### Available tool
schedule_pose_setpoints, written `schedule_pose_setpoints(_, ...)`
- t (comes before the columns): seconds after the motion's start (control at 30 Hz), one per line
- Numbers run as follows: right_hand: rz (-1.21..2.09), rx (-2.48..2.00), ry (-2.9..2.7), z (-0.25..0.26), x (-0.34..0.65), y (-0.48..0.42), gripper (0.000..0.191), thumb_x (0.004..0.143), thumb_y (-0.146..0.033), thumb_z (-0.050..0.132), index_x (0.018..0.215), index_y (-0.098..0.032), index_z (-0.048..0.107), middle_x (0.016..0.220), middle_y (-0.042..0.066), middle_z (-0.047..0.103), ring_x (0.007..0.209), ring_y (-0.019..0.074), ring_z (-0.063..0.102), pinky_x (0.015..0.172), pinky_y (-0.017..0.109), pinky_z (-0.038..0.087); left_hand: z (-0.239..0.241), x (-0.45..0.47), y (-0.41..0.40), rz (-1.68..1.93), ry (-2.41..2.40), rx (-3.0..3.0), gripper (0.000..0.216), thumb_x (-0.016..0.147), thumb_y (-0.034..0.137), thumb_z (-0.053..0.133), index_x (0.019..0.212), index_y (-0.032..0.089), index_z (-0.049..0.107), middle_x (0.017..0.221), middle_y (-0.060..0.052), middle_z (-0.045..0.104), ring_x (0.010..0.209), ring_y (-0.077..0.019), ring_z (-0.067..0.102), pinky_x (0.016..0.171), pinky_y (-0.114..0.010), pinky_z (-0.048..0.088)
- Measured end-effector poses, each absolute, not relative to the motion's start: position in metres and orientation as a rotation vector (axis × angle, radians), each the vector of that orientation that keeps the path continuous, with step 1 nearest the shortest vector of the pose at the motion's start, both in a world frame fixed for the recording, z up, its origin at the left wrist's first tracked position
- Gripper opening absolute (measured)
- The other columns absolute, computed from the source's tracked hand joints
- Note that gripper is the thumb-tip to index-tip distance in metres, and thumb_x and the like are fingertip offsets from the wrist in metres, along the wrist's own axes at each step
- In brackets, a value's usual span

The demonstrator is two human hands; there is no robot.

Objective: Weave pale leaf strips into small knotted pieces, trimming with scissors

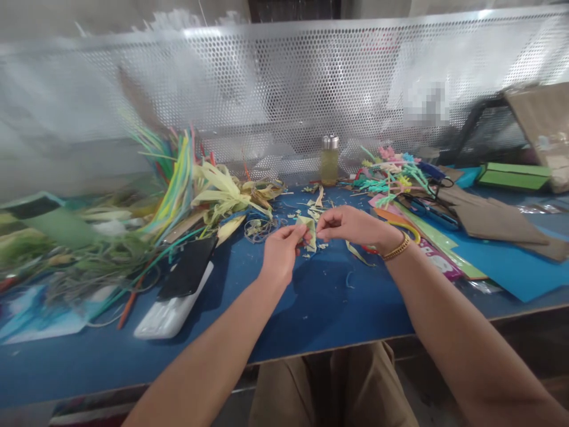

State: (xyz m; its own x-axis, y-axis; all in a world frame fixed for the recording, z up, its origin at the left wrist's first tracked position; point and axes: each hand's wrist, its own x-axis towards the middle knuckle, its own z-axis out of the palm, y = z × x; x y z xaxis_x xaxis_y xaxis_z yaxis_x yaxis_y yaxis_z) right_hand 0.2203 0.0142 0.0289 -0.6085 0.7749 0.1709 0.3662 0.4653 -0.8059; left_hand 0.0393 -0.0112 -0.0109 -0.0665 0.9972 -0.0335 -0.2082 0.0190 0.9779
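Over the middle of the blue table (324, 323), my left hand (283, 246) pinches a pale green piece of corn husk (306, 230) between thumb and fingers. My right hand (351, 226), a gold bracelet on its wrist, is closed in a pinch at the husk's right edge. What its fingertips grip, if anything, is too small to make out. Small pale husk scraps (313, 207) are strewn just behind both hands. A narrow curled strip (358, 254) lies beneath the right wrist. Beside it, something with a red and yellow handle (409, 228) is partly covered by that forearm.
Left stand a black phone on a white case (175, 317), dried husks (222, 187), coloured stems (178, 184) and tangled cord. A bottle of yellowish liquid (329, 163) is at the back, before a perforated metal panel (293, 89). Right are pastel sprigs (395, 172), blue sheets (511, 270) and brown cardboard (489, 216).
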Motion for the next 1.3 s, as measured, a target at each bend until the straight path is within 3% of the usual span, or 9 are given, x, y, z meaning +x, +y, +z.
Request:
schedule_pose_setpoints(0.2,0.806,-0.936,-2.230,0.036,0.217,0.007,0.013,0.083,-0.028,0.060,0.079,-0.019,0.068,0.071,0.000,0.062,0.065,0.0117,0.051,0.060,0.025,0.039,-0.020,0.033,-0.002,1.336,1.228,1.471,0.017,0.074,0.035,0.070,0.069,0.019,0.073,0.066,-0.003,0.068,0.063,-0.0150,0.056,0.061,-0.026,0.039)
schedule_pose_setpoints(0.53,0.475,-0.934,-2.252,0.025,0.202,0.010,0.010,0.081,-0.019,0.061,0.073,-0.016,0.066,0.077,0.002,0.063,0.072,0.0122,0.055,0.069,0.026,0.040,-0.018,0.030,-0.012,1.062,1.367,1.859,0.030,0.078,0.039,0.063,0.056,0.020,0.070,0.050,0.000,0.056,0.048,-0.0130,0.041,0.054,-0.027,0.023)
schedule_pose_setpoints(0.63,0.680,-0.914,-2.193,0.026,0.200,0.008,0.014,0.083,-0.026,0.062,0.075,-0.016,0.067,0.074,0.002,0.064,0.069,0.0125,0.055,0.065,0.026,0.041,-0.020,0.033,-0.011,1.088,1.293,1.737,0.029,0.077,0.038,0.064,0.055,0.019,0.068,0.050,0.000,0.054,0.049,-0.0126,0.040,0.054,-0.027,0.025)
schedule_pose_setpoints(0.8,1.152,-0.633,-1.860,0.034,0.210,0.006,0.037,0.089,-0.047,0.053,0.110,-0.021,0.069,0.095,0.006,0.067,0.080,0.0148,0.059,0.068,0.027,0.046,-0.019,0.042,-0.012,1.119,1.152,1.319,0.020,0.070,0.034,0.072,0.058,0.018,0.070,0.061,-0.003,0.063,0.058,-0.0132,0.049,0.055,-0.026,0.031)
schedule_pose_setpoints(0.9,1.137,-0.782,-1.747,0.036,0.222,0.010,0.036,0.088,-0.047,0.053,0.095,-0.018,0.074,0.075,0.004,0.064,0.061,0.0109,0.052,0.055,0.025,0.041,-0.016,0.042,-0.013,1.146,1.104,1.119,0.015,0.068,0.033,0.074,0.068,0.018,0.073,0.066,-0.003,0.065,0.060,-0.0116,0.051,0.053,-0.024,0.030)
schedule_pose_setpoints(1.0,1.218,-1.048,-1.918,0.034,0.229,0.013,0.028,0.082,-0.037,0.059,0.074,-0.015,0.074,0.051,-0.002,0.050,0.043,0.0070,0.036,0.042,0.023,0.028,-0.013,0.040,-0.013,1.208,1.040,0.972,0.016,0.067,0.031,0.077,0.073,0.016,0.073,0.068,-0.002,0.064,0.061,-0.0090,0.052,0.050,-0.021,0.030)
schedule_pose_setpoints(1.07,1.313,-1.134,-1.996,0.031,0.227,0.014,0.019,0.079,-0.030,0.060,0.083,-0.016,0.073,0.050,-0.004,0.048,0.042,0.0063,0.033,0.041,0.022,0.023,-0.011,0.039,-0.013,1.233,0.982,0.894,0.017,0.066,0.029,0.078,0.075,0.015,0.072,0.067,-0.001,0.062,0.058,-0.0070,0.050,0.048,-0.019,0.030)
schedule_pose_setpoints(1.17,1.444,-1.059,-1.874,0.025,0.217,0.014,0.023,0.078,-0.025,0.060,0.098,-0.020,0.069,0.052,-0.007,0.045,0.042,0.0059,0.032,0.040,0.021,0.021,-0.007,0.040,-0.015,1.207,0.884,0.770,0.015,0.070,0.024,0.076,0.078,0.013,0.071,0.064,0.001,0.059,0.053,-0.0040,0.047,0.044,-0.016,0.030)
schedule_pose_setpoints(1.3,1.532,-0.903,-1.652,0.016,0.204,0.017,0.011,0.078,-0.026,0.062,0.086,-0.018,0.062,0.055,-0.008,0.041,0.043,0.0044,0.027,0.041,0.020,0.018,0.000,0.040,-0.018,1.114,0.759,0.570,0.006,0.079,0.017,0.068,0.081,0.012,0.069,0.061,0.002,0.055,0.050,-0.0021,0.049,0.040,-0.011,0.031)
